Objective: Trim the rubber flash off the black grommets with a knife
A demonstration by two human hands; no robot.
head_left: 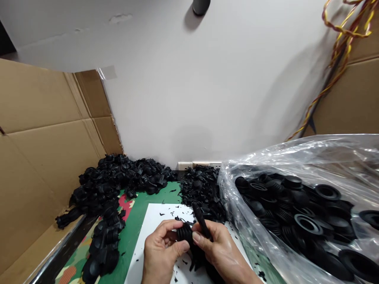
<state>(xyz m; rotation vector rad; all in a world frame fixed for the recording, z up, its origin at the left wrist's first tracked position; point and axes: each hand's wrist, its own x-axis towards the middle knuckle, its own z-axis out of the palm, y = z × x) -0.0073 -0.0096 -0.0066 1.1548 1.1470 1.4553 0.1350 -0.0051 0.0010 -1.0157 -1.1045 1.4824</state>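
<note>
The black tool [201, 219] slants, its long axis running forward-left.

Holds a matt-black ribbed piece [184, 233] near six o'clock, rings packed closely together. Grips a slim black pen-like tool [201, 220] just beside it, toward two o'clock, tilted, upper end leaning toward eleven.

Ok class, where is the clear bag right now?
In the head view, the bag lies lower right, right of the right hand and white sheet.

Ribbed pc [184, 232] matt, rubbery; bag [230, 197] glossy plast.; box [44, 102] matt cardbd
</note>
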